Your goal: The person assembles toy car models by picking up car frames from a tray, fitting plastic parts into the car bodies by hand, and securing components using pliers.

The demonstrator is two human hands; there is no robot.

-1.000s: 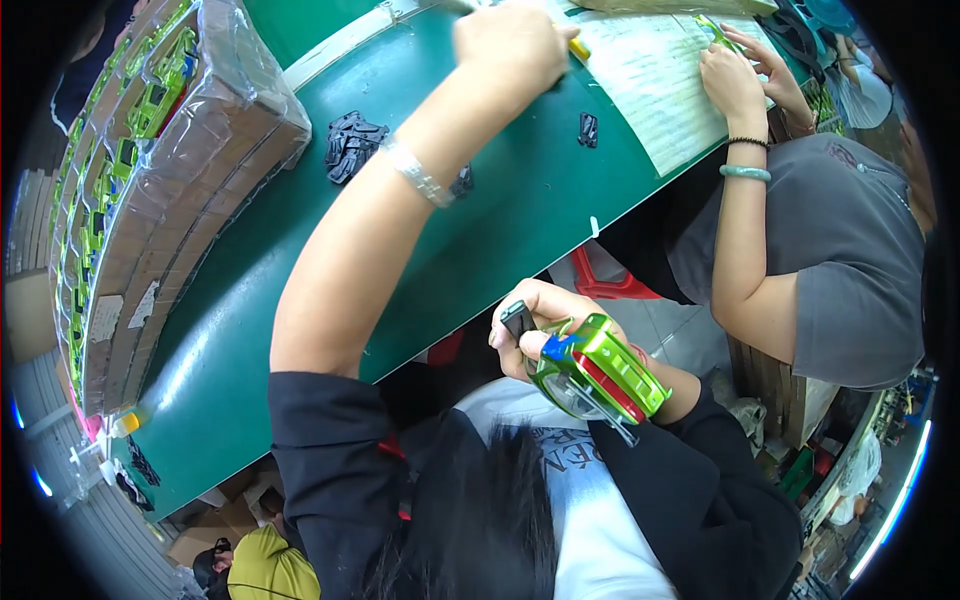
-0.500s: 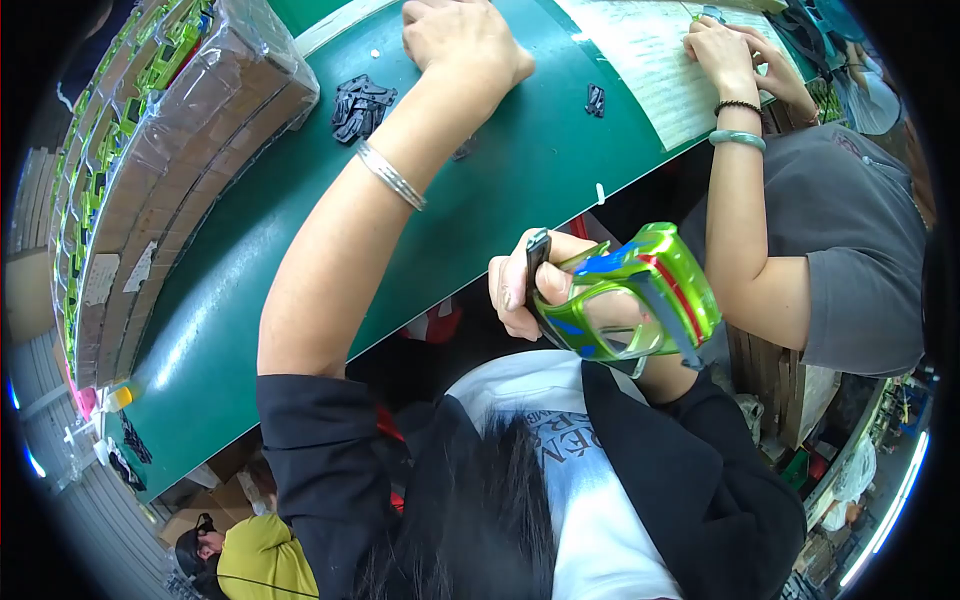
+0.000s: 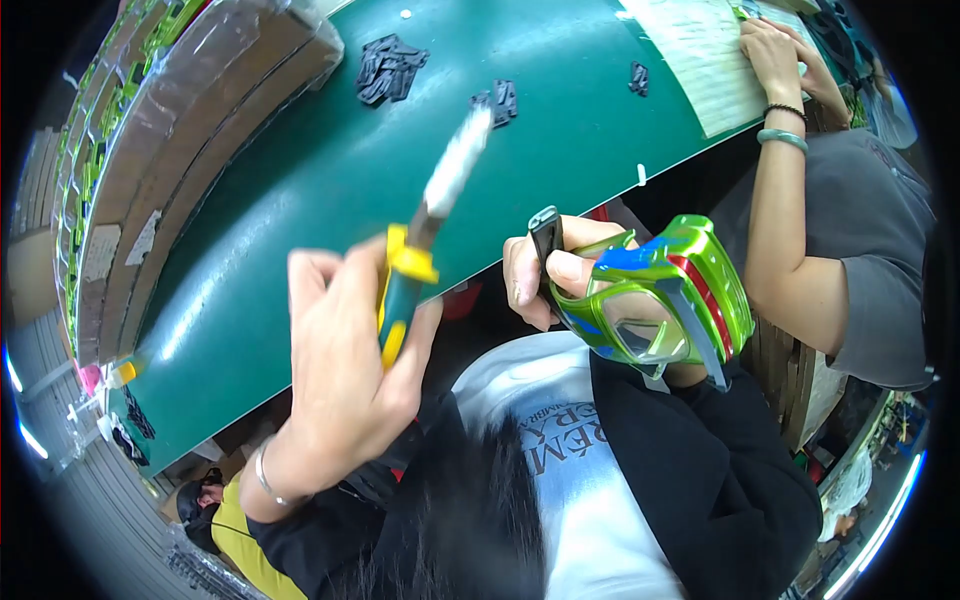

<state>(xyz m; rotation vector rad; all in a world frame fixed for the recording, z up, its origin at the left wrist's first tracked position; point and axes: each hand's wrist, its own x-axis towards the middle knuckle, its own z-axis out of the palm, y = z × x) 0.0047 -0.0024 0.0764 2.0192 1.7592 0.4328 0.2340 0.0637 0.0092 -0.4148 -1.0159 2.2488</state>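
My left hand (image 3: 345, 370) is closed around a tool with a green and yellow handle (image 3: 403, 295). Its shaft runs up and away, dark near the handle, then white and blurred, so I cannot make out its exact kind. To the right, my right hand (image 3: 525, 270) grips green goggles (image 3: 690, 290) with blue and red parts and a clear lens, raised in front of my chest. A black strip-like part (image 3: 546, 240) stands up at my right fingers. Small black plastic pieces (image 3: 505, 103) lie on the green table (image 3: 300, 200) beyond the tool's tip.
A larger pile of black pieces (image 3: 389, 70) lies at the far left of the table, a smaller one (image 3: 638, 78) farther right. Stacked cartons (image 3: 215, 130) holding green goggles line the left. A co-worker's hands (image 3: 775, 60) rest over a paper sheet (image 3: 680, 60) at right.
My left hand has come back from the far side of the table toward me, and the green and yellow tool now shows in it. The goggles stay in my right hand.
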